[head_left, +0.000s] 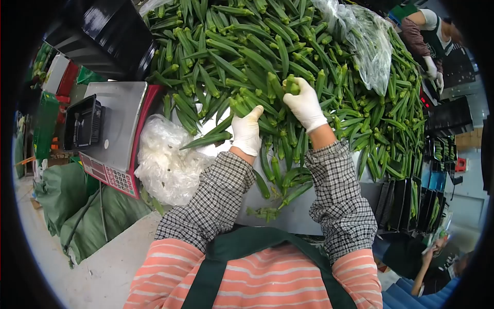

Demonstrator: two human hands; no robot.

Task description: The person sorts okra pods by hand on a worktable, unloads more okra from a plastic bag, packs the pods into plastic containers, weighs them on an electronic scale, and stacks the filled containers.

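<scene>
A large heap of green okra (pixel 231 46) covers the table. My left hand (pixel 247 131), in a white glove, is closed round several okra pods at the near side of the heap. To its right, my right hand (pixel 304 105), also gloved, grips okra with thumb and fingers pressed together. The pods in both hands point away from me. Loose pods (pixel 275 167) lie on the metal tabletop below and between my wrists.
At the left, a scale (pixel 116 118) bears a black tray (pixel 82 123). Crumpled plastic (pixel 167 159) lies beside it. A black crate (pixel 100 38) stands behind. Clear plastic (pixel 365 46) drapes the heap. Packed trays (pixel 411 203) stand right. Two other people are at the right edge.
</scene>
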